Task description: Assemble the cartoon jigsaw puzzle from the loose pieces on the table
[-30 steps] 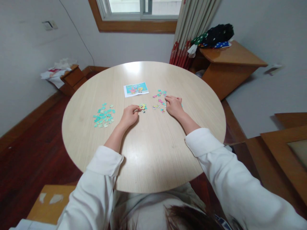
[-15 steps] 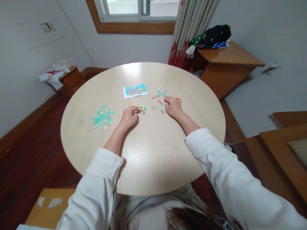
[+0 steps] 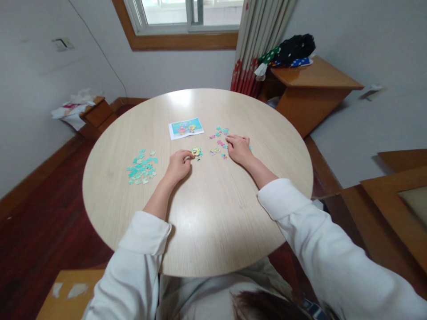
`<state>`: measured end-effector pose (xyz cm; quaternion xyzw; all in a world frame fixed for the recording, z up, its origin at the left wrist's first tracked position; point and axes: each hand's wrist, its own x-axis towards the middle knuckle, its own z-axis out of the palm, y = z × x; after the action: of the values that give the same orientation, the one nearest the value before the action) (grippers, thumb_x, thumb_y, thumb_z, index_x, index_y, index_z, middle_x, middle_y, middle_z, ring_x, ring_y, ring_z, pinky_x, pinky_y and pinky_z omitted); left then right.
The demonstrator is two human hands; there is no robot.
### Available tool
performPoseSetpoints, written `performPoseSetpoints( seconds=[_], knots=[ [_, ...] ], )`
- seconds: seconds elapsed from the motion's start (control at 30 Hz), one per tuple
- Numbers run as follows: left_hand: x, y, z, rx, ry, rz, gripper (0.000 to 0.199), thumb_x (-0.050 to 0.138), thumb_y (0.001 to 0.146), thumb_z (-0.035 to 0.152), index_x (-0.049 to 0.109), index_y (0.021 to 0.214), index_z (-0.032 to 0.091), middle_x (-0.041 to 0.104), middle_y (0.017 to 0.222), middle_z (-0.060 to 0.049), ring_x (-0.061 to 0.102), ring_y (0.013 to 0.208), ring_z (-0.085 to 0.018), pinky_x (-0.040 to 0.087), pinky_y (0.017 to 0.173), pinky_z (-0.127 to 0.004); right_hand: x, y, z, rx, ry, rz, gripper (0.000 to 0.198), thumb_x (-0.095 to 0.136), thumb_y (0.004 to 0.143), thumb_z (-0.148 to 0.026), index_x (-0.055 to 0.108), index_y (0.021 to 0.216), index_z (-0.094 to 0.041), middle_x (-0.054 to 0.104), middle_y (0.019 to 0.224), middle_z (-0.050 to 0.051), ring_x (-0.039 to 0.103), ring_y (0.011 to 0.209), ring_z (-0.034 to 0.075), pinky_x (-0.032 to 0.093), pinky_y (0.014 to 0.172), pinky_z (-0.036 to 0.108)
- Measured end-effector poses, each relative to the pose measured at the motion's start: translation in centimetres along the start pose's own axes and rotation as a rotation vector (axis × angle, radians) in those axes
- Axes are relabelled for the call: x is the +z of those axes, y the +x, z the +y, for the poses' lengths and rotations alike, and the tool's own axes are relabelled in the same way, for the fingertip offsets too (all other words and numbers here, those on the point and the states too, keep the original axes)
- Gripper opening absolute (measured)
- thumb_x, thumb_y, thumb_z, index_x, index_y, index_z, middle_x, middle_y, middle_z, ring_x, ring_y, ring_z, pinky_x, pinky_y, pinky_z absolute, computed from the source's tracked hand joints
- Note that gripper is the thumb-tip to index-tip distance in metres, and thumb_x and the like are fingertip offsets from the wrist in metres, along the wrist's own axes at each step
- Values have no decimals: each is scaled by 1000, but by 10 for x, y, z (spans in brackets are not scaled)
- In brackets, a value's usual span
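My left hand (image 3: 179, 165) rests on the table with curled fingers. Its fingertips and thumb are closed at the left edge of a small cluster of joined jigsaw puzzle pieces (image 3: 196, 152) showing a yellow cartoon face. To the right, my right hand (image 3: 239, 149) is bent down over loose pink and teal puzzle pieces (image 3: 221, 143). Its fingers are drawn together, and whatever lies under them is hidden. A yellowish pair of pieces (image 3: 214, 151) and a small multicoloured piece (image 3: 224, 156) lie between the hands.
A printed reference picture (image 3: 186, 128) lies beyond my left hand on the round wooden table (image 3: 207, 231). A pile of teal puzzle pieces (image 3: 143, 168) is spread at the left. More pieces (image 3: 222, 131) lie beyond my right hand. A wooden cabinet (image 3: 316, 75) stands behind right.
The camera view has shifted slightly. Both hands stay nearly in place, the left at the yellow cluster and the right over the loose pieces.
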<state>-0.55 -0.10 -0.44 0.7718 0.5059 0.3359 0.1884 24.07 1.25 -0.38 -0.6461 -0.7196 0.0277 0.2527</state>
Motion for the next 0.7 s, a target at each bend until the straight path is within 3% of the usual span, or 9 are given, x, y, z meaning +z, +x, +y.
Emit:
performPoseSetpoints(
  seconds=[0.37, 0.7],
  knots=[
    [0, 0, -2, 11, 12, -16, 35, 45, 69, 4, 72, 85, 19, 69, 103, -6, 62, 100, -20, 45, 98, -36, -1, -2, -2, -86, 31, -49, 30, 45, 87, -31, 68, 105, -24, 60, 125, 11, 50, 116, 26, 23, 94, 46],
    [1, 1, -4, 23, 30, -14, 34, 46, 69, 7, 73, 86, 20, 68, 104, -6, 61, 100, -20, 46, 97, -37, -1, -2, -2, -74, 44, -59, 31, 44, 88, -29, 68, 106, -24, 60, 124, 11, 50, 115, 26, 23, 93, 46]
  ],
)
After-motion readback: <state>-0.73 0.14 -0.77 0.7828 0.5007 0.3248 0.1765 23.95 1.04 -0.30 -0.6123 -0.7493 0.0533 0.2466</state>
